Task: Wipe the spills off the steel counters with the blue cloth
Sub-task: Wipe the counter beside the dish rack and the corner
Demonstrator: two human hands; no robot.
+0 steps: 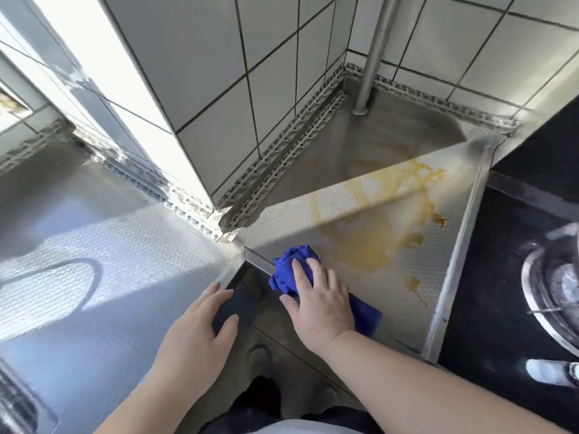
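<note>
My right hand [319,300] lies flat on the crumpled blue cloth [289,267] and presses it onto the right steel counter [438,264], near that counter's front left corner. A wide yellow-orange spill [372,220] spreads over the counter beyond and to the right of the cloth, with several darker blobs along its right side. My left hand [199,338] hovers with relaxed fingers over the gap between the two counters, beside the edge of the left steel counter [94,233], and holds nothing.
A tiled pillar [203,98] stands between the two counters. A steel pipe [372,54] rises at the back corner. A black stove top with a gas burner [554,286] adjoins the right counter. A curved dark mark [91,270] shows on the left counter.
</note>
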